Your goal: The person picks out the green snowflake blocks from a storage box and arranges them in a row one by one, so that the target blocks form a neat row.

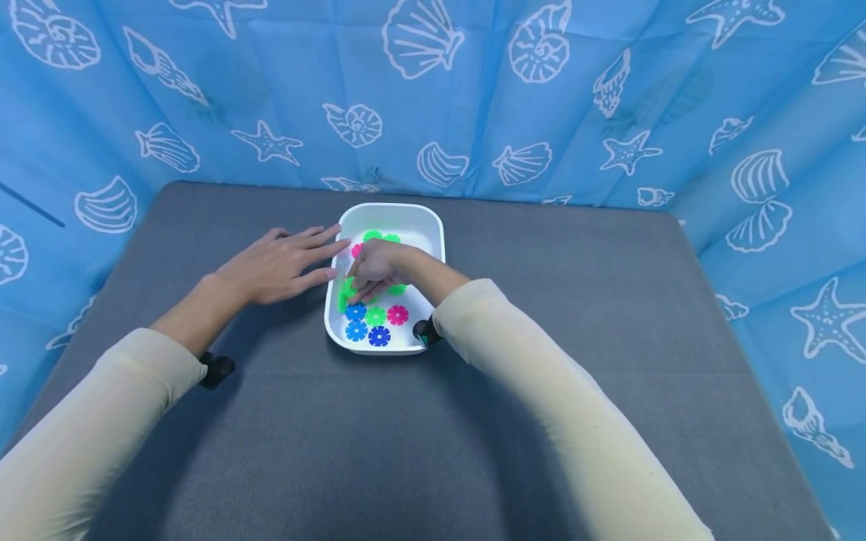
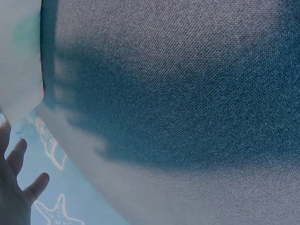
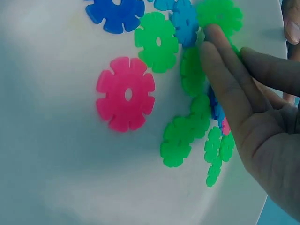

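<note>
A white tray [image 1: 433, 219] holds several flower-shaped plastic discs. My right hand [image 1: 380, 264] reaches into it from the right, its fingers fairly straight. In the right wrist view, the fingertips [image 3: 212, 33] meet a green disc [image 3: 219, 14] by the tray wall. A pink disc [image 3: 125, 94], a dark blue disc [image 3: 116, 14] and more green discs [image 3: 176, 143] lie around that hand. My left hand [image 1: 280, 264] is spread palm down at the tray's left rim, fingertips right at the edge. Only part of the left hand [image 2: 16, 187] shows in its wrist view.
The tray stands on a grey cloth-covered table [image 1: 575, 315]. Behind and beside the table hangs a blue curtain [image 1: 473, 98] with white shell and starfish prints. Dark wrist cameras sit under both sleeves; the right one [image 1: 426, 331] overlaps the tray's near right corner.
</note>
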A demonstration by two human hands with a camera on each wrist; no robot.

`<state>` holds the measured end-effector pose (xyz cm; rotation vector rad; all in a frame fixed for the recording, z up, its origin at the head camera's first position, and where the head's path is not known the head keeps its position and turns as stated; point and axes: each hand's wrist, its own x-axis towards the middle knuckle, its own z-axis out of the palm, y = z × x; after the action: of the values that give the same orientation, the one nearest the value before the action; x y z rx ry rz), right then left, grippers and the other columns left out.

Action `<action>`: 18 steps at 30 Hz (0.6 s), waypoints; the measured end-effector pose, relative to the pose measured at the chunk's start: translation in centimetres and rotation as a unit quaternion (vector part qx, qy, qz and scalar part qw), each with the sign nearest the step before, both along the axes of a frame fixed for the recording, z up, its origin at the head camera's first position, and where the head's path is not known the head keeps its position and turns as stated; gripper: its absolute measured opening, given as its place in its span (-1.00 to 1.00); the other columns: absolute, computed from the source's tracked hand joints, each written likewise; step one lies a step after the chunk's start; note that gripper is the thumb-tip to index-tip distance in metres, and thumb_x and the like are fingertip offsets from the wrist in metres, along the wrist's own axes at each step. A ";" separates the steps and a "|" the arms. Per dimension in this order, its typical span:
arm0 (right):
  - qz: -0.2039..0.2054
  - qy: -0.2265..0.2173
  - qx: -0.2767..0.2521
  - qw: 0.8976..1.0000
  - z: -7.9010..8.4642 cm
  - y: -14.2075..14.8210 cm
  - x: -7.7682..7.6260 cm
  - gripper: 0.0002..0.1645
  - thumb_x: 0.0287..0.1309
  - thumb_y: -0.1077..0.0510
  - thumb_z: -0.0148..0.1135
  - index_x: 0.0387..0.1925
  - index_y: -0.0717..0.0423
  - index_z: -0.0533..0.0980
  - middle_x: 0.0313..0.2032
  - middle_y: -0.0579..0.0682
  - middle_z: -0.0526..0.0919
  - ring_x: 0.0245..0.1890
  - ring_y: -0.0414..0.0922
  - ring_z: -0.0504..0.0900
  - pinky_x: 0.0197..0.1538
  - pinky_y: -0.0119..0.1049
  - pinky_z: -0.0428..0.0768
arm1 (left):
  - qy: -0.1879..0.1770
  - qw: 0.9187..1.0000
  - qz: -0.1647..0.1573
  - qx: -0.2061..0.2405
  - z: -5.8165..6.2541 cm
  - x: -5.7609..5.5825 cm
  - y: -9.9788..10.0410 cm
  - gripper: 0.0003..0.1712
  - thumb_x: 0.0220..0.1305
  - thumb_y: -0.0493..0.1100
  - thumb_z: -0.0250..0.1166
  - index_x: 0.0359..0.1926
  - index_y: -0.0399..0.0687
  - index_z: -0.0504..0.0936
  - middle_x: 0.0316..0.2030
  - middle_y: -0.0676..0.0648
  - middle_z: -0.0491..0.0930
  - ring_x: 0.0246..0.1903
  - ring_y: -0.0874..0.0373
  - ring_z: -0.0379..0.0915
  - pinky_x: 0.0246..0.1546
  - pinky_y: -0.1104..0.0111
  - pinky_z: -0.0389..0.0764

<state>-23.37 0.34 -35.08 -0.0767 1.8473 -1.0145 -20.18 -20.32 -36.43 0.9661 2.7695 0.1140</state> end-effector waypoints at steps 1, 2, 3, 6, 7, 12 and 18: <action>0.003 -0.001 0.000 1.000 0.1 0.0 0.0 -0.50 0.41 0.33 0.10 0.33 0.34 0.37 -0.13 0.23 0.72 -0.09 0.04 0.75 0.05 -0.16 0.64 | 0.000 1.000 0.000 0.000 0.0 0.0 0.0 -0.24 0.51 0.30 -0.11 0.58 0.15 0.04 0.57 -0.07 -0.09 0.52 -0.16 -0.12 0.34 -0.28 0.06; 0.006 -0.003 -0.002 1.000 0.3 0.1 0.1 -0.50 0.41 0.33 0.10 0.34 0.34 0.37 -0.13 0.23 0.72 -0.08 0.04 0.74 0.06 -0.16 0.64 | 0.000 1.000 0.001 -0.001 0.0 0.0 0.0 -0.24 0.51 0.30 -0.11 0.58 0.15 0.04 0.57 -0.07 -0.09 0.52 -0.16 -0.12 0.34 -0.28 0.05; 0.009 -0.004 -0.001 1.000 0.4 0.2 0.1 -0.49 0.41 0.32 0.11 0.34 0.33 0.37 -0.13 0.22 0.72 -0.07 0.04 0.74 0.07 -0.16 0.63 | 0.000 1.000 0.001 -0.001 0.0 0.0 0.0 -0.24 0.51 0.30 -0.11 0.58 0.15 0.04 0.57 -0.07 -0.09 0.52 -0.15 -0.12 0.34 -0.28 0.05; 0.016 -0.003 -0.001 1.000 1.0 0.7 0.3 -0.50 0.39 0.30 0.15 0.31 0.31 0.40 -0.15 0.20 0.72 -0.07 0.04 0.74 0.06 -0.18 0.64 | 0.000 1.000 0.000 -0.001 0.0 0.0 0.1 -0.24 0.51 0.28 -0.09 0.58 0.14 0.05 0.57 -0.08 -0.08 0.52 -0.17 -0.12 0.34 -0.29 0.05; 0.019 -0.003 -0.002 1.000 1.1 0.9 0.3 -0.51 0.38 0.29 0.16 0.30 0.31 0.41 -0.15 0.20 0.72 -0.06 0.05 0.73 0.06 -0.18 0.64 | -0.001 1.000 0.000 -0.002 0.0 0.0 0.1 -0.24 0.51 0.28 -0.09 0.58 0.15 0.04 0.57 -0.08 -0.08 0.52 -0.16 -0.13 0.34 -0.29 0.05; 0.036 0.008 -0.004 0.999 1.9 3.1 0.8 -0.57 0.32 0.27 0.25 0.19 0.26 0.50 -0.18 0.19 0.74 -0.06 0.07 0.73 0.05 -0.15 0.64 | -0.001 1.000 -0.003 -0.006 0.1 0.1 0.3 -0.24 0.50 0.28 -0.06 0.58 0.15 0.04 0.57 -0.07 -0.08 0.52 -0.16 -0.13 0.34 -0.29 0.05; 0.037 0.032 -0.012 0.999 3.4 6.4 1.0 -0.57 0.30 0.26 0.28 0.18 0.27 0.52 -0.20 0.18 0.75 -0.20 -0.02 0.77 0.13 -0.04 0.59 | -0.002 1.000 0.002 -0.013 0.4 0.1 0.3 -0.23 0.50 0.29 -0.06 0.58 0.16 0.04 0.57 -0.07 -0.08 0.52 -0.16 -0.13 0.35 -0.29 0.03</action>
<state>-22.40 6.75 -31.72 -0.1925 1.8762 -0.9929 -20.07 -20.07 -36.06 0.9535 2.7612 0.0794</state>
